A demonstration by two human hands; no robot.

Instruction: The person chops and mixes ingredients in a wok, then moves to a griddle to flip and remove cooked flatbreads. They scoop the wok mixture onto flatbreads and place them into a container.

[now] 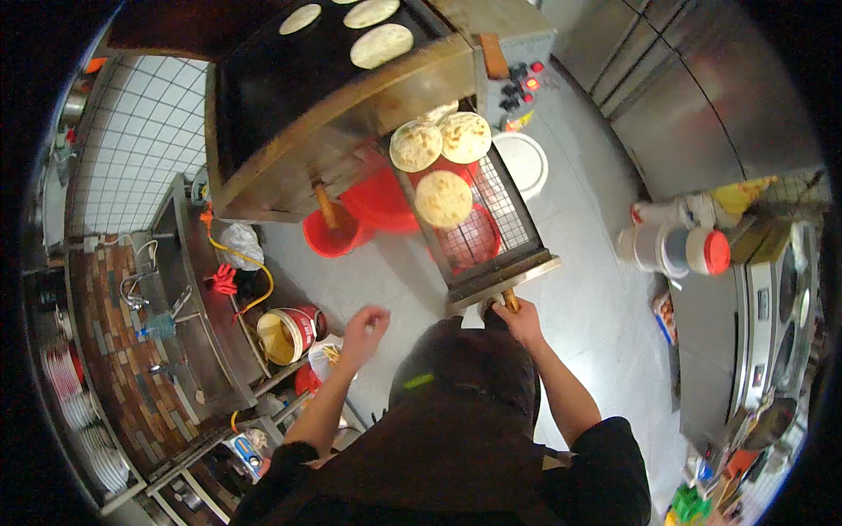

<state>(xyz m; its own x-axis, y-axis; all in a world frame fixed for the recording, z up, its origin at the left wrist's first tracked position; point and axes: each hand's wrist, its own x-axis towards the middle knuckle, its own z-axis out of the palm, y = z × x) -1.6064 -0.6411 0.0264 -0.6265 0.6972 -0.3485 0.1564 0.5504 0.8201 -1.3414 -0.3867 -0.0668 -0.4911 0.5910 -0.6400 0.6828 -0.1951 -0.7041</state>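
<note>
My right hand [521, 321] grips the wooden handle [510, 301] of a pulled-out metal drawer with a wire-mesh bottom [510, 210]. Several browned round flatbreads lie in it: one flatbread [444, 199] nearest me, others [466, 137] partly overlapping farther back. Held in the air left of the drawer, my left hand [368, 332] is slightly blurred, its fingers curled; whether they are fully closed is unclear, and no object shows in it. Above the drawer is a black griddle [283, 98] with several paler flatbreads [381, 46] at its far side.
Red tubs [334, 230] and a white round lid [523, 164] are on the floor beneath and beside the drawer. A sink counter [217, 309] runs along the left, with an open bucket [281, 336] beside it. Stacked containers [664, 248] and steel appliances [707, 355] line the right.
</note>
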